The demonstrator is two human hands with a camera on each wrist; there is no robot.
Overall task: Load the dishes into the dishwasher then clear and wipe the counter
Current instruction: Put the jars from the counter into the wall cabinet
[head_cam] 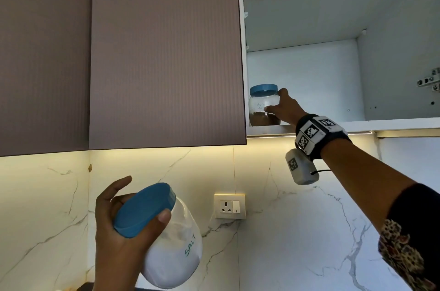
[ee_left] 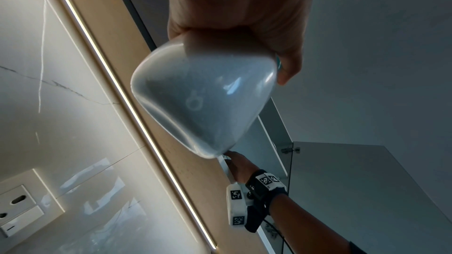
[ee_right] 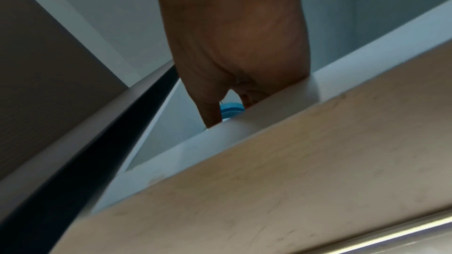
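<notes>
Salt jar [head_cam: 173,240], tilted, sits gripped at its blue lid by my left hand [head_cam: 114,226], below the open cupboard [head_cam: 333,124]. Inside on the bottom shelf, my right hand [head_cam: 284,109] clasps a brown spice jar [head_cam: 263,106].

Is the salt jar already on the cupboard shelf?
No, the left hand grips the salt jar by its blue lid, well below the cupboard shelf.
</notes>
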